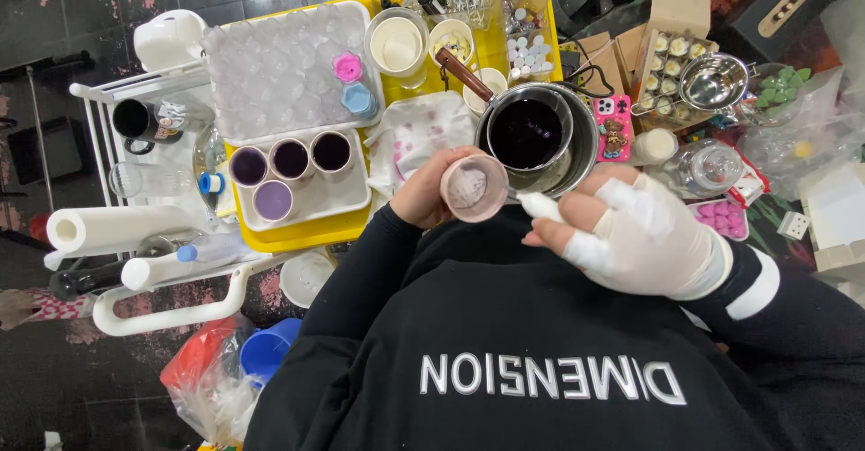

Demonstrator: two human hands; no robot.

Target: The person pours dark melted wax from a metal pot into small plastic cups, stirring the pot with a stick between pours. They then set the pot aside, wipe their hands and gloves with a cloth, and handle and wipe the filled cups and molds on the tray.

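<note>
My left hand (423,194) grips a small pink cup (475,187), tilted so its pale inside faces me. My right hand (635,230), in a whitish glove, pinches a small white wad (543,205) right beside the cup's rim. Just behind the cup stands a metal saucepan (532,131) holding dark purple liquid, with a brown handle. To the left, a white tray (311,200) carries several small cups filled with purple liquid.
A yellow tray (311,233) on a white cart holds a clear mould sheet (279,68), white cups and small bottles. A phone in a pink case (614,127), a metal bowl (714,82), a glass jar and boxes lie to the right. Paper rolls lie at left.
</note>
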